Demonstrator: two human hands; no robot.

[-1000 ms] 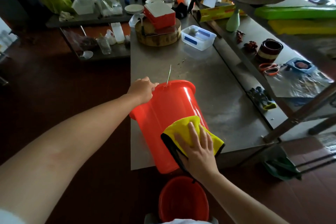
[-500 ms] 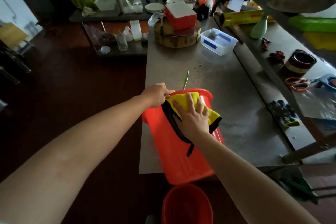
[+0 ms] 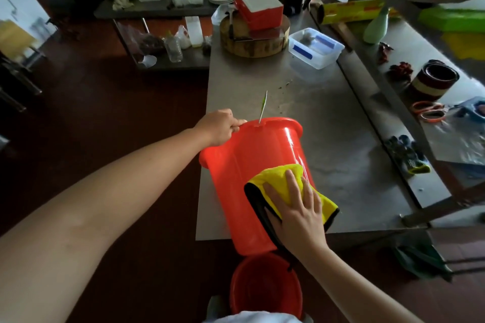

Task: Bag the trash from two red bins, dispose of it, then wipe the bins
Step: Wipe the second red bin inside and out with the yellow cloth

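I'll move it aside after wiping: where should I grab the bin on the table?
I'd take the bin by its rolled rim, from the left, as the left hand does. It lies on its side, mouth facing away; its walls are smooth and tapered, so only the lip gives fingers a hook.

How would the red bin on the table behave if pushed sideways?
The red bin lies on its round side, so it would probably roll. Its base overhangs the table edge, so it might tip off. Its glossy wall looks slippery.
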